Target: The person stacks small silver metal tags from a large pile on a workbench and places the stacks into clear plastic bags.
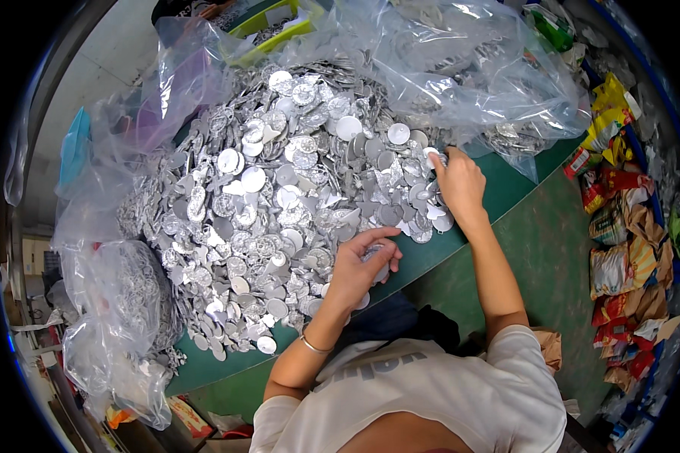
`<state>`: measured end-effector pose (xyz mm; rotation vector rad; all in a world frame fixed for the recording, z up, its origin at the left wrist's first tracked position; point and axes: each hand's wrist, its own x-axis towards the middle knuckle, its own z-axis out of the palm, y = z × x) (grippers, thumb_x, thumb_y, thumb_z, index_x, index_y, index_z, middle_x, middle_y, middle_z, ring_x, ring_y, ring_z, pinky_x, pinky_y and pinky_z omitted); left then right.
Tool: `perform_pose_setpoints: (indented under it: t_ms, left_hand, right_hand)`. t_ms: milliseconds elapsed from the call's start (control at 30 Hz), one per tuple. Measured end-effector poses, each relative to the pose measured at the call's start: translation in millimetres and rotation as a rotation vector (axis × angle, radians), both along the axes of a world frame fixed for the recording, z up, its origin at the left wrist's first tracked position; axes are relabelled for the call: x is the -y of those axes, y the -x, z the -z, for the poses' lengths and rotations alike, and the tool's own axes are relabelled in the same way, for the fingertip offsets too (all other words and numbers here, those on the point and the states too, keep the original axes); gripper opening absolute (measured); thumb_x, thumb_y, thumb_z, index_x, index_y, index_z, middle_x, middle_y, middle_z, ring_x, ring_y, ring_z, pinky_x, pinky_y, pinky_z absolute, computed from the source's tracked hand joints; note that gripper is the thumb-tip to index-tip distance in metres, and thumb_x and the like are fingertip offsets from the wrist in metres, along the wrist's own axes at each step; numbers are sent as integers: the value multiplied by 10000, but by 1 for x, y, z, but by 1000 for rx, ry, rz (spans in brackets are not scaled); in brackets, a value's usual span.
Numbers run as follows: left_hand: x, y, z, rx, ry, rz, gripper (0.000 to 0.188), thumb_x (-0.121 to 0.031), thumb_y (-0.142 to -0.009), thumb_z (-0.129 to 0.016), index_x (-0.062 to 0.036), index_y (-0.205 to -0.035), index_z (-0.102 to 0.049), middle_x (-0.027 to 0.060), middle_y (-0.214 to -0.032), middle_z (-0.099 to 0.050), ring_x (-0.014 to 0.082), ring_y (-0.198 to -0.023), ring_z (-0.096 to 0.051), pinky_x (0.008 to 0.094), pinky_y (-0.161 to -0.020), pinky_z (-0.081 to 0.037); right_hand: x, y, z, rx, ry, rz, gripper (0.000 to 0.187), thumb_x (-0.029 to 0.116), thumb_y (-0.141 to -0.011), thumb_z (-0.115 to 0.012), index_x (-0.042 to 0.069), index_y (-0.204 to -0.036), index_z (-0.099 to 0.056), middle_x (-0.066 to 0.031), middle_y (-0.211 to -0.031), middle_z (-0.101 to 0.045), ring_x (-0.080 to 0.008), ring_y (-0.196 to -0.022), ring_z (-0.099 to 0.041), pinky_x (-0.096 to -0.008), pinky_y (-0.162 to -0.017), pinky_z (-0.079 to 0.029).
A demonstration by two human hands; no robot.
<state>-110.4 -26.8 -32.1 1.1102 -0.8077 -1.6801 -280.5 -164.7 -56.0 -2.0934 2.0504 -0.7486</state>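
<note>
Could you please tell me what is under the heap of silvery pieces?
A green tabletop shows bare along the near edge of the heap of silvery pieces, which appears to rest on it. Anything beneath the heap's middle is covered.

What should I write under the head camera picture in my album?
Left hand curled around silvery discs, right hand at the edge of a shiny heap on a green table.
</note>
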Motion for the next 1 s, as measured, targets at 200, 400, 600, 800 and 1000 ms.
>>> perform_pose_setpoints:
  t_ms: [200, 400, 600, 800, 1000]
  left_hand:
    - [-2, 0, 2, -147, -81, -27, 264, -46, -841, -530, 35, -1092, -529, 83, -807, -578, 125, -657, -542, 214, -485, -412]
    - [32, -6, -21, 499, 241, 45, 274, -27, -809, -554, -8, -1083, -555, 94, -899, -582, 165, -675, -573, 254, -562, -458]
    - [140, 3, -21, 1465, 973, 139, 345, 32, -686, -560, -79, -1008, -610, 143, -1010, -555, 303, -772, -602, 368, -647, -496]
    - [173, 10, -7, 1718, 1128, 393, 333, 20, -659, -547, -63, -979, -585, 124, -992, -538, 289, -769, -604, 355, -633, -507]
    - [170, -6, -8, 1608, 1231, 211, 250, 2, -630, -582, -31, -871, -524, 106, -918, -531, 275, -771, -599, 330, -608, -506]
  right_hand:
    - [7, 13, 7, 359, 78, -146, 213, 220, -803, -600, 7, -793, -596, -160, -720, -616, -336, -675, -602, -412, -534, -450]
    - [-3, 28, -6, 1973, -503, -200, 55, 63, -814, -526, 37, -857, -502, -210, -950, -580, -336, -852, -608, -349, -712, -561]
    - [17, 12, 6, 914, -39, -383, 195, 134, -793, -578, 24, -953, -585, -161, -893, -618, -297, -786, -607, -356, -655, -470]
    - [26, -17, 0, 60, 40, -98, 234, 109, -683, -645, 38, -898, -588, -161, -849, -622, -360, -791, -592, -437, -665, -469]
    - [20, -1, 3, 413, 227, -245, 179, -13, -683, -580, 17, -856, -553, -159, -810, -588, -371, -774, -562, -412, -612, -438]
